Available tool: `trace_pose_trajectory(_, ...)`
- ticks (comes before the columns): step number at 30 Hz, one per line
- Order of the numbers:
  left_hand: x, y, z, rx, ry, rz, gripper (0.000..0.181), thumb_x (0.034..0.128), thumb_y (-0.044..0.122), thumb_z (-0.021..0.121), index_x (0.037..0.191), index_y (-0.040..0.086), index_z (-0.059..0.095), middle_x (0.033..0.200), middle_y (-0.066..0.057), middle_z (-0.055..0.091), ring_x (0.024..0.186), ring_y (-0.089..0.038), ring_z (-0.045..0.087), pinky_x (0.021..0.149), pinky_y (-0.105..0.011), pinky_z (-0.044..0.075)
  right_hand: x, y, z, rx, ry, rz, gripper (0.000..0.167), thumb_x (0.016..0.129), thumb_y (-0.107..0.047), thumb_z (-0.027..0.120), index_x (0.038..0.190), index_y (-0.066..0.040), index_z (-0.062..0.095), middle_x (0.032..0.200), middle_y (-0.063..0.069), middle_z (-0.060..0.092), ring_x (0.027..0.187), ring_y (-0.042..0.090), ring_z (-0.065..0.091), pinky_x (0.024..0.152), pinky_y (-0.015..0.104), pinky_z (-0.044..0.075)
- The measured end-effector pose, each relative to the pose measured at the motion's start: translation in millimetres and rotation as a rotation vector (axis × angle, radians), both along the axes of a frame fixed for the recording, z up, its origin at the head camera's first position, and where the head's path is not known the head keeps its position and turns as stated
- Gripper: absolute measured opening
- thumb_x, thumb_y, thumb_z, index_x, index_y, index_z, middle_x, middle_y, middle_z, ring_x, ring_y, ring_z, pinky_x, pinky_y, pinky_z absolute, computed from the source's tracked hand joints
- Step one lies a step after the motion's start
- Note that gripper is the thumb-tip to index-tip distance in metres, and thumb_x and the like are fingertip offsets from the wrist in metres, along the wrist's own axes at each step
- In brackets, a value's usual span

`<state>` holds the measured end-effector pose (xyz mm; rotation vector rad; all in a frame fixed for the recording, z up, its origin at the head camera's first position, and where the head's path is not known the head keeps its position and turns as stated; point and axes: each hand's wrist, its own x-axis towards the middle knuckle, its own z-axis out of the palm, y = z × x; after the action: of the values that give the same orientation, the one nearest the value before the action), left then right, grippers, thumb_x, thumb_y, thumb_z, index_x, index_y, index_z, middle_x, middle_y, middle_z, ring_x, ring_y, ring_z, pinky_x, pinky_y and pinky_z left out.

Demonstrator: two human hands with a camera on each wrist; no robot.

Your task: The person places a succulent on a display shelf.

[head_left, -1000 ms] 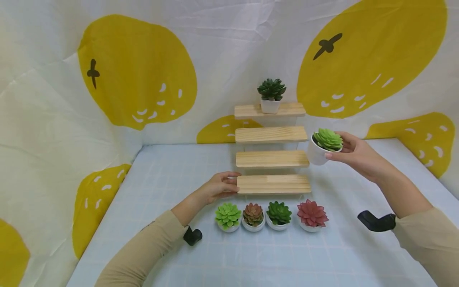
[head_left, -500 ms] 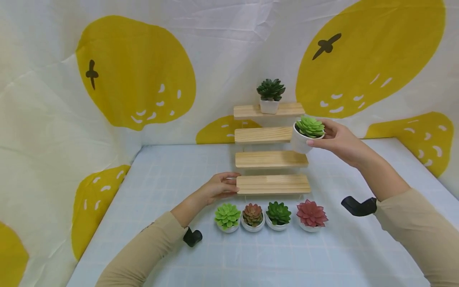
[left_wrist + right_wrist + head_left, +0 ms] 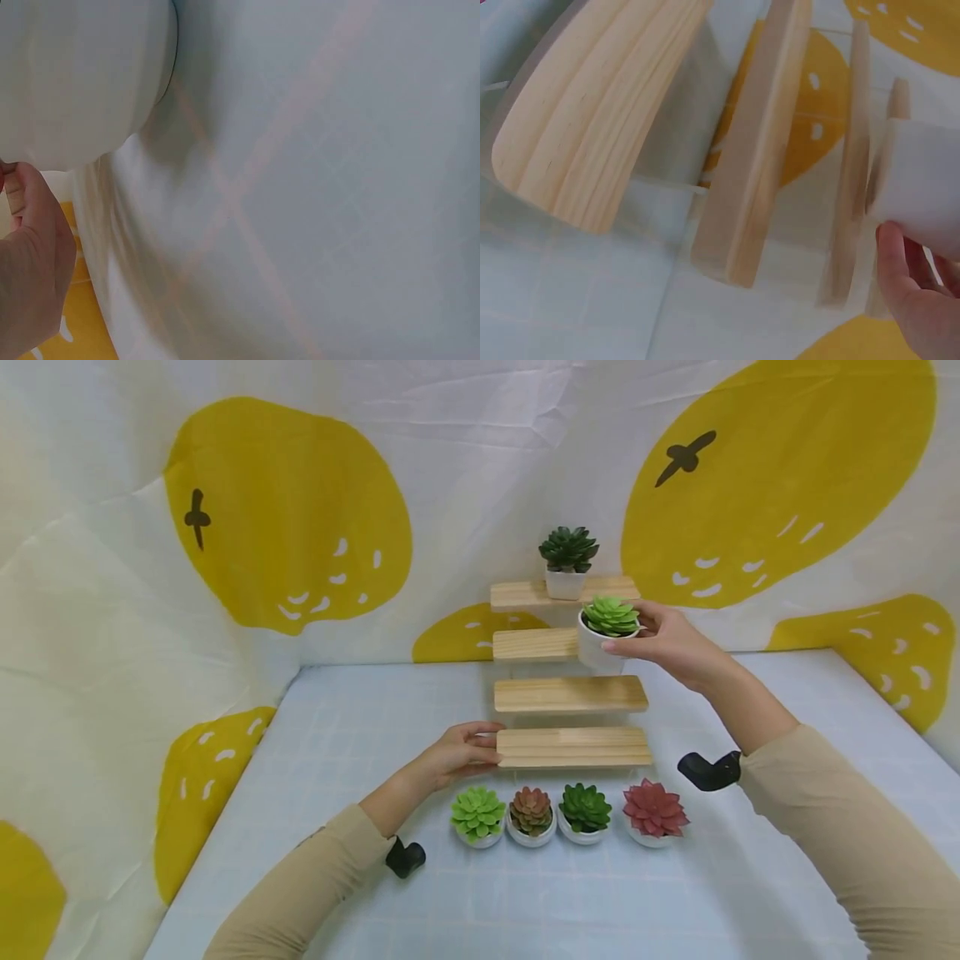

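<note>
In the head view my right hand (image 3: 675, 643) grips a white pot with a light green succulent (image 3: 611, 617), in front of the right part of the second shelf from the top (image 3: 532, 645). The right wrist view shows my fingers on the white pot (image 3: 922, 180) close beside a shelf; whether the pot touches it I cannot tell. My left hand (image 3: 457, 755) pinches the left end of the lowest shelf (image 3: 573, 747). A dark green succulent in a white pot (image 3: 567, 560) stands on the top shelf (image 3: 517, 595). The third shelf down (image 3: 570, 694) is bare.
Before the stand, on the pale checked tablecloth (image 3: 525, 902), sit several potted succulents: light green (image 3: 477, 814), brownish red (image 3: 531, 812), green (image 3: 584, 808) and pinkish red (image 3: 655, 810). A white cloth with yellow fruit prints (image 3: 480, 460) hangs behind.
My right hand has carried the light green succulent left and slightly up, from beside the stand to in front of the second shelf. The left hand has stayed on the lowest shelf.
</note>
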<state>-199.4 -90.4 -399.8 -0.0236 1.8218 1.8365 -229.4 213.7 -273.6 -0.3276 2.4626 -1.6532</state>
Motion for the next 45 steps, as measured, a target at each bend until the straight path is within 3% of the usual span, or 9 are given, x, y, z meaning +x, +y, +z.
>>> trace_pose_trajectory(4, -0.4, 1.5, 0.6, -0.005, 0.01, -0.002, 0.053, 0.0825, -0.01, 0.061, 0.132, 0.0, 0.048, 0.122, -0.022, 0.055, 0.097, -0.025, 0.06, 0.088, -0.039, 0.05, -6.4, -9.9, -0.7, -0.024, 0.027, 0.012, 0.058, 0.085, -0.016, 0.068, 0.133, -0.002, 0.038, 0.119, 0.009, 0.047, 0.097, 0.016, 0.051, 0.079, 0.02, 0.049)
trace_pose_trajectory(12, 2.5, 1.9, -0.5, 0.033, 0.021, -0.005, 0.053, 0.083, -0.013, 0.058, 0.133, -0.005, 0.044, 0.122, -0.024, 0.055, 0.094, -0.023, 0.06, 0.087, -0.038, 0.051, -16.8, -28.8, -3.0, -0.087, 0.029, 0.009, 0.06, 0.083, -0.01, 0.07, 0.135, -0.004, 0.04, 0.118, 0.009, 0.049, 0.09, 0.017, 0.054, 0.075, 0.026, 0.053)
trace_pose_trajectory(18, 1.9, 0.3, 0.1, 0.047, 0.024, -0.01, 0.053, 0.0832, -0.012, 0.058, 0.134, -0.005, 0.043, 0.124, -0.025, 0.053, 0.096, -0.024, 0.06, 0.088, -0.038, 0.051, -20.6, -39.5, -0.9, -0.092, 0.003, -0.039, 0.069, 0.084, -0.016, 0.069, 0.141, -0.006, 0.033, 0.122, 0.015, 0.043, 0.099, 0.021, 0.047, 0.077, 0.025, 0.053)
trace_pose_trajectory(24, 1.3, 1.1, -1.9, 0.046, 0.025, -0.019, 0.054, 0.0835, -0.012, 0.058, 0.135, -0.004, 0.043, 0.125, -0.026, 0.052, 0.098, -0.025, 0.059, 0.089, -0.039, 0.05, -18.9, -49.6, -4.4, -0.161, -0.008, -0.085, 0.072, 0.084, -0.009, 0.068, 0.142, -0.004, 0.027, 0.121, 0.013, 0.042, 0.098, 0.017, 0.046, 0.077, 0.024, 0.052)
trace_pose_trajectory(31, 0.1, 0.5, -4.7, 0.043, 0.017, -0.002, 0.054, 0.0829, -0.013, 0.059, 0.134, -0.003, 0.045, 0.122, -0.025, 0.054, 0.097, -0.025, 0.059, 0.087, -0.038, 0.051, -16.7, -62.3, -6.7, -0.189, -0.013, -0.094, 0.072, 0.084, -0.006, 0.068, 0.141, -0.003, 0.025, 0.118, 0.01, 0.043, 0.097, 0.016, 0.048, 0.085, 0.03, 0.048)
trace_pose_trajectory(40, -2.9, 1.7, -2.2, 0.028, 0.022, 0.006, 0.054, 0.0821, -0.011, 0.06, 0.133, 0.0, 0.047, 0.122, -0.023, 0.055, 0.098, -0.025, 0.059, 0.086, -0.037, 0.051, -20.5, -70.6, -5.7, -0.201, 0.008, -0.104, 0.069, 0.081, 0.003, 0.067, 0.139, 0.002, 0.028, 0.114, 0.012, 0.045, 0.095, 0.017, 0.046, 0.074, 0.017, 0.048)
trace_pose_trajectory(45, -1.0, 0.1, -2.9, 0.031, 0.0, 0.007, 0.055, 0.0828, -0.011, 0.06, 0.134, -0.001, 0.045, 0.123, -0.023, 0.054, 0.097, -0.024, 0.059, 0.087, -0.037, 0.051, -19.8, -74.2, -8.6, -0.186, -0.017, -0.097, 0.071, 0.081, 0.003, 0.066, 0.14, 0.003, 0.027, 0.122, 0.018, 0.044, 0.102, 0.021, 0.045, 0.081, 0.022, 0.047)
